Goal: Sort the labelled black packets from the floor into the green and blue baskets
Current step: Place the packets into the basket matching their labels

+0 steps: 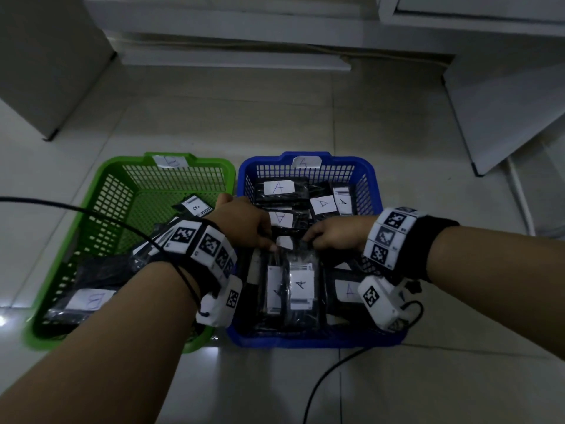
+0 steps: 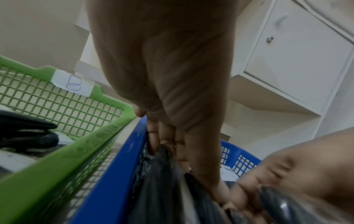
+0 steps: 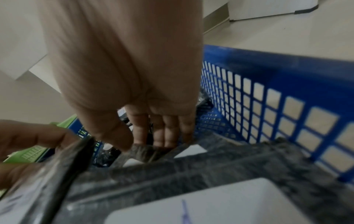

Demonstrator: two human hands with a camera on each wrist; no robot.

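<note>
Pale tiled floor (image 1: 305,117) open beyond two touching baskets, green basket (image 1: 101,209) left, blue basket (image 1: 371,191) crowded, left hand (image 1: 244,223) and right hand (image 1: 334,235) both pinching far edges of black packets (image 1: 293,286) inside blue basket.

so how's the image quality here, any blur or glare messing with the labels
Head view: dim overall, with floor glare at the left edge; A labels in the blue basket stay readable. Left wrist view: the B tag is sharp, the right hand blurred. Right wrist view: the near packet is smeared and grainy.
</note>
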